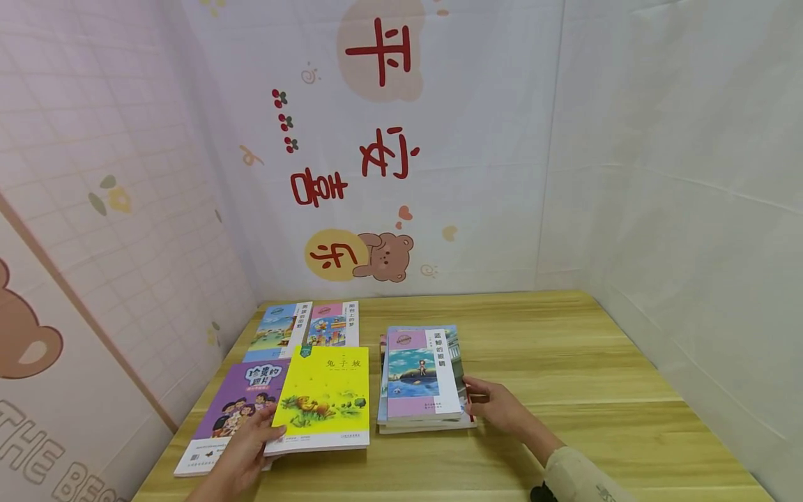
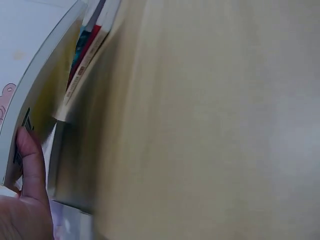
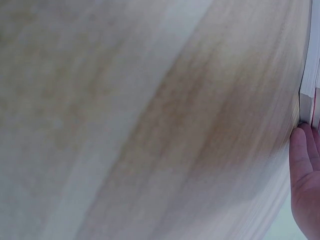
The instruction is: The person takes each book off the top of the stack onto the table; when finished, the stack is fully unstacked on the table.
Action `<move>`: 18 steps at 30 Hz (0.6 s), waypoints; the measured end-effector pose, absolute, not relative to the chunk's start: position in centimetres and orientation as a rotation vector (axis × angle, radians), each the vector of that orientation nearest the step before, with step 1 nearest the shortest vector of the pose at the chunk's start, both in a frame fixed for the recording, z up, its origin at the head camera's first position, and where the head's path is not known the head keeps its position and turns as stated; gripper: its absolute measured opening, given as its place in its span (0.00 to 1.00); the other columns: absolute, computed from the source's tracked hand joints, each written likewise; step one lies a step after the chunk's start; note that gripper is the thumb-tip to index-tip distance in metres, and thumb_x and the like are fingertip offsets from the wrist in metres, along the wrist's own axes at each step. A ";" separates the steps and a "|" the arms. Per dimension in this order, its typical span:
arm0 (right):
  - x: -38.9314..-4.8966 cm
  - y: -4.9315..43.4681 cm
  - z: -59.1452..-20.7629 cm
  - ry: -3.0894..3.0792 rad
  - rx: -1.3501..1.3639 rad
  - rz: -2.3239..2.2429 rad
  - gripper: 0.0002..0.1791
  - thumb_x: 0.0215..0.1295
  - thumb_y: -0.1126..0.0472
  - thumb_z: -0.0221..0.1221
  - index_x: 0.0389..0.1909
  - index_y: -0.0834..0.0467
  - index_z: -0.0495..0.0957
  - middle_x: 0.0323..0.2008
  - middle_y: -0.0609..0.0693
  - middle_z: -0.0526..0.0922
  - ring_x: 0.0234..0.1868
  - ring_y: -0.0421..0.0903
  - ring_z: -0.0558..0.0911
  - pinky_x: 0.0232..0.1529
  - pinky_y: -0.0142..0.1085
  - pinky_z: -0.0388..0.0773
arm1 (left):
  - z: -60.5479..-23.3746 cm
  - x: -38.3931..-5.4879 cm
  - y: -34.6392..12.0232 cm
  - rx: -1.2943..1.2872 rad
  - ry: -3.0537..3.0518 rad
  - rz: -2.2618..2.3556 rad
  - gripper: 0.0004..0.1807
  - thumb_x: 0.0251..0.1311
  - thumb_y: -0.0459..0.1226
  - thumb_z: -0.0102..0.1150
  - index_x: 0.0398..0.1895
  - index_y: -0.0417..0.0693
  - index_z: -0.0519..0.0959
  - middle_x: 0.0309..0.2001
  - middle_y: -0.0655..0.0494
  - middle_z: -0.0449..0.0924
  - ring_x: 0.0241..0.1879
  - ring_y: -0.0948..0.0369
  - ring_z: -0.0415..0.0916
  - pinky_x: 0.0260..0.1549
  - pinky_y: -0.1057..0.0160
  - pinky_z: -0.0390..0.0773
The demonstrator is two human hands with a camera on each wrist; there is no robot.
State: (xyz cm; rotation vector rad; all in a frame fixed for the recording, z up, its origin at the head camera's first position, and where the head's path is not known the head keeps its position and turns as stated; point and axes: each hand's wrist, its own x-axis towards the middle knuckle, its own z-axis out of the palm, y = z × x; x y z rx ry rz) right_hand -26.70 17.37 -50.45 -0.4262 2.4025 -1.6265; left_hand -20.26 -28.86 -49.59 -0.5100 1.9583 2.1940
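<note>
My left hand (image 1: 251,445) pinches a yellow book (image 1: 326,397) by its lower left corner, thumb on the cover. In the left wrist view the thumb presses on this book's edge. The yellow book is above and partly over a purple book (image 1: 235,404). In the middle of the table is a small stack of books with a pink-and-white book (image 1: 419,373) on top. My right hand (image 1: 495,404) touches the right side of that stack with its fingertips; in the right wrist view the fingers lie against the book edges.
Behind the yellow book lie a blue-covered book (image 1: 279,331) and a pink-covered book (image 1: 334,324), side by side. The wooden table (image 1: 564,362) stands against patterned cloth walls (image 1: 477,139) at the back and both sides. A dark object (image 1: 542,493) shows beside the right sleeve.
</note>
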 end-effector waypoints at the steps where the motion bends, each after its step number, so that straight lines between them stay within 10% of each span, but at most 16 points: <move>1: -26.7 17.4 -50.4 2.400 -0.431 -1.630 0.34 0.64 0.70 0.63 0.69 0.73 0.63 0.61 0.73 0.72 0.60 0.69 0.73 0.56 0.52 0.77 | -49.8 -20.1 -28.9 -0.515 1.950 2.188 0.40 0.67 0.28 0.55 0.76 0.36 0.45 0.75 0.32 0.47 0.42 0.59 0.80 0.36 0.60 0.80; 18: -26.9 17.3 -50.5 2.411 -0.424 -1.625 0.34 0.64 0.70 0.63 0.69 0.71 0.63 0.61 0.71 0.73 0.61 0.68 0.74 0.59 0.54 0.74 | -50.9 -19.5 -27.6 -0.499 1.898 2.203 0.42 0.66 0.26 0.56 0.75 0.28 0.43 0.73 0.27 0.48 0.46 0.57 0.80 0.45 0.51 0.80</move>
